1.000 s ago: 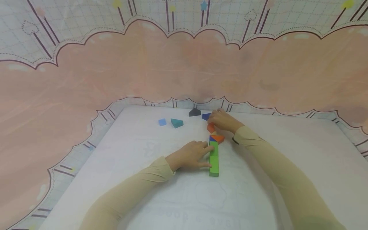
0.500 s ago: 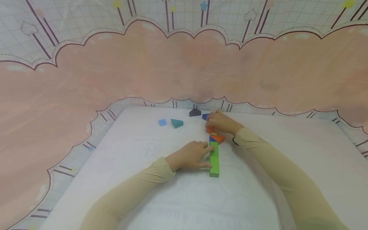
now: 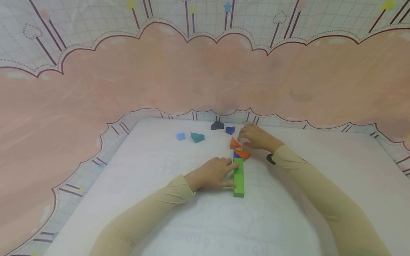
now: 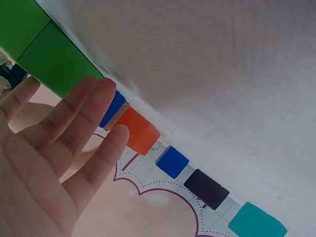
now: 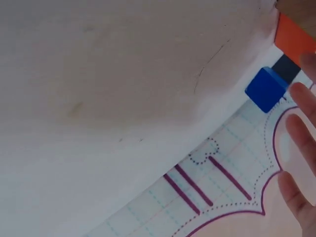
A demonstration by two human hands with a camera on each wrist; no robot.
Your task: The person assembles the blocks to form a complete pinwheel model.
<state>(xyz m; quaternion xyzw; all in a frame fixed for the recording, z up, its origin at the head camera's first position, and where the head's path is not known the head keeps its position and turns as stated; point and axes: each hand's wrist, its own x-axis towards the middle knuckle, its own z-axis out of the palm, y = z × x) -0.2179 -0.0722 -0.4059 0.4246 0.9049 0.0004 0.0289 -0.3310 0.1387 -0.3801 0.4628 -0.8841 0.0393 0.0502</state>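
Note:
Two green blocks [image 3: 238, 185] lie end to end in a line on the white table. My left hand [image 3: 213, 173] rests against their left side, with a finger and the thumb extended onto them. Beyond the green blocks sit a small blue wedge [image 3: 237, 154] and an orange triangular block [image 3: 245, 155]. A second orange block [image 3: 235, 142] stands just past these, with a wood-coloured piece [image 3: 238, 149] between the two. My right hand [image 3: 258, 137] hovers right beside the far orange block, fingers loosely bent and holding nothing. In the right wrist view, its fingers [image 5: 302, 140] appear apart.
Several loose blocks lie along the table's far side: a dark blue block [image 3: 230, 130], a black block [image 3: 217, 125], a teal block [image 3: 197, 137] and a light blue block [image 3: 180, 136]. A patterned peach cloth [image 3: 205, 78] hangs behind the table [image 3: 153, 220].
My right hand has drawn back to the right from the far orange block, uncovering it and the dark blue block. That orange block has shifted slightly toward the row. My left hand stays put.

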